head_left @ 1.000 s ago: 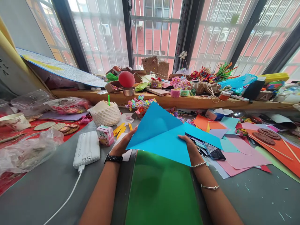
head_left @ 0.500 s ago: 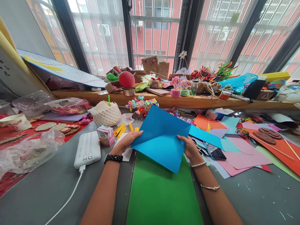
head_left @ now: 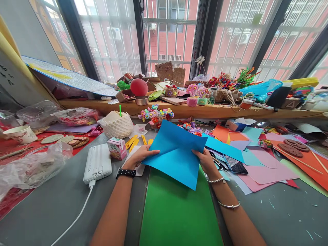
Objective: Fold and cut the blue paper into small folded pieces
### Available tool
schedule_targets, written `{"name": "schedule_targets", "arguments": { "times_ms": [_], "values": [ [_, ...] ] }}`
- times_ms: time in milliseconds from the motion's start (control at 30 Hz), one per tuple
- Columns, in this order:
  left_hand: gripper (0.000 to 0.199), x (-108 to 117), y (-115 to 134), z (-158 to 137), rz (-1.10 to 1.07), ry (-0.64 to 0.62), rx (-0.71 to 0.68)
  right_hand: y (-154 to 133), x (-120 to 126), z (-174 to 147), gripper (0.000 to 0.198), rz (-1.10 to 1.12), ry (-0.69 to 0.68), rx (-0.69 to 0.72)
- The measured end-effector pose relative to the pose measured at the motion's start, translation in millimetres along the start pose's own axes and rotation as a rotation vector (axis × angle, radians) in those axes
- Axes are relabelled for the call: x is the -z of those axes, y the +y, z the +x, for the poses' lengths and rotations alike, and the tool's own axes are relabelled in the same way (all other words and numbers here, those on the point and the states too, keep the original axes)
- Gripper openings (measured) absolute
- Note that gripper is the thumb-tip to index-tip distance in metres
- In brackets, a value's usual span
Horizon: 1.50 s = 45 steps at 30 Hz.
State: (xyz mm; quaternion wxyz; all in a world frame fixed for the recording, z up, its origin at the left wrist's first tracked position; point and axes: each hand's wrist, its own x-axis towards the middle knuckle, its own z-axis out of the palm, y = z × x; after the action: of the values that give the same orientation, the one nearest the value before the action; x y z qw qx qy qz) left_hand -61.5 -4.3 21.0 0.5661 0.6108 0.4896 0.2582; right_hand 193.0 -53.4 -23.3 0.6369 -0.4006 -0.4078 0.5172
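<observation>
A square sheet of blue paper (head_left: 176, 153) with a crease across its middle is held up between my two hands. My left hand (head_left: 139, 155) pinches its left edge, thumb on top. On the opposite edge, my right hand (head_left: 203, 160) grips the paper with the thumb on top and the other fingers mostly hidden behind. Beneath the sheet lies a green board (head_left: 179, 218) on the grey table. A strip of blue paper (head_left: 225, 148) rests just beyond my right hand, partly over a phone (head_left: 236, 165).
Left of my forearm are a white power bank (head_left: 97, 163) with a cable and a small pink carton (head_left: 117, 149). A coconut in foam netting (head_left: 117, 125) stands behind. Coloured papers (head_left: 269, 167) spread at right. Crafts and a red ball (head_left: 138, 87) crowd the wooden sill (head_left: 107, 106).
The blue sheet has tilted and dropped slightly, its far corner moving down and left. My left thumb reaches further over the paper. Both hands keep their grip.
</observation>
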Motion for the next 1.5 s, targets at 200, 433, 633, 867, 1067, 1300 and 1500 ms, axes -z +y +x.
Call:
{"name": "schedule_targets", "arguments": {
  "times_ms": [200,433,633,867,1067,1300,1500],
  "values": [
    [0.041,0,1,-1,0.125,-0.019,-0.092,4,2,2,0.03,-0.081,0.023,0.061],
    [0.048,1,0,2,0.207,0.058,-0.068,7,3,4,0.017,-0.191,0.059,0.136],
    [0.055,5,-6,7,0.002,0.138,-0.045,5,4,7,0.034,0.013,0.266,0.098],
    [0.041,1,-4,5,-0.392,0.235,-0.024,5,6,11,0.04,0.108,0.444,0.051],
    [0.024,5,-5,9,-0.565,0.265,-0.105,9,8,14,0.042,0.161,0.441,0.082],
    [0.011,4,-3,10,-0.669,0.332,-0.1,8,8,13,0.043,0.197,0.407,0.083],
    [0.014,-7,1,7,-0.664,0.269,-0.088,4,7,12,0.039,0.212,0.436,0.074]
  ]
}}
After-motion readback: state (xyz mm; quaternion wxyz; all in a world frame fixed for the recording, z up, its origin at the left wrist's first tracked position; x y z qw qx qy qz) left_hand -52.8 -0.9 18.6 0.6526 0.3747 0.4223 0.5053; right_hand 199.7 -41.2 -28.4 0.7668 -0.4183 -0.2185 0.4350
